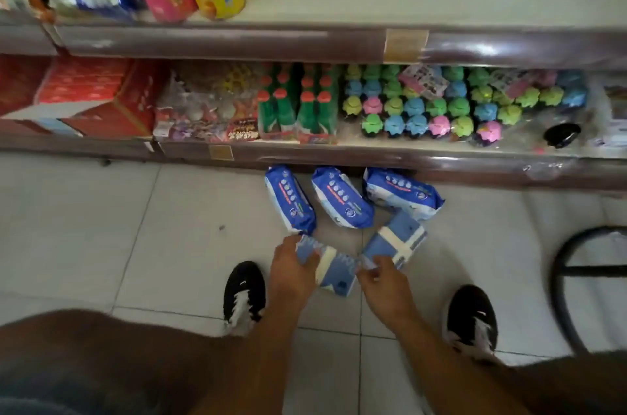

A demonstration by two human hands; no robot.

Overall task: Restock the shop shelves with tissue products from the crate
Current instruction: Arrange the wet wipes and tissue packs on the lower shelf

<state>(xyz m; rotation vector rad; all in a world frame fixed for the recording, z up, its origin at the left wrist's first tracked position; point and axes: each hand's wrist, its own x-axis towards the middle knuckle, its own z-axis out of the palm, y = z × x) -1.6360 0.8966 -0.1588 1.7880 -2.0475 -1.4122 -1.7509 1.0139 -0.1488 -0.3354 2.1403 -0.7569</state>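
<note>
Blue-white tissue pack [334, 273] lies on floor tiles [101, 228], lower centre of frame, blurred. My left hand [291, 267] grips its left end, fingers curled. My right hand [380, 278] pinches corner of second pack [395, 241]. Three more packs [342, 197] stand behind, under bottom shelf [373, 156].

Dim, soft blur, edges bowed, smeared

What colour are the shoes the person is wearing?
Black with white laces, seen in the head view: left shoe, right shoe.
</note>
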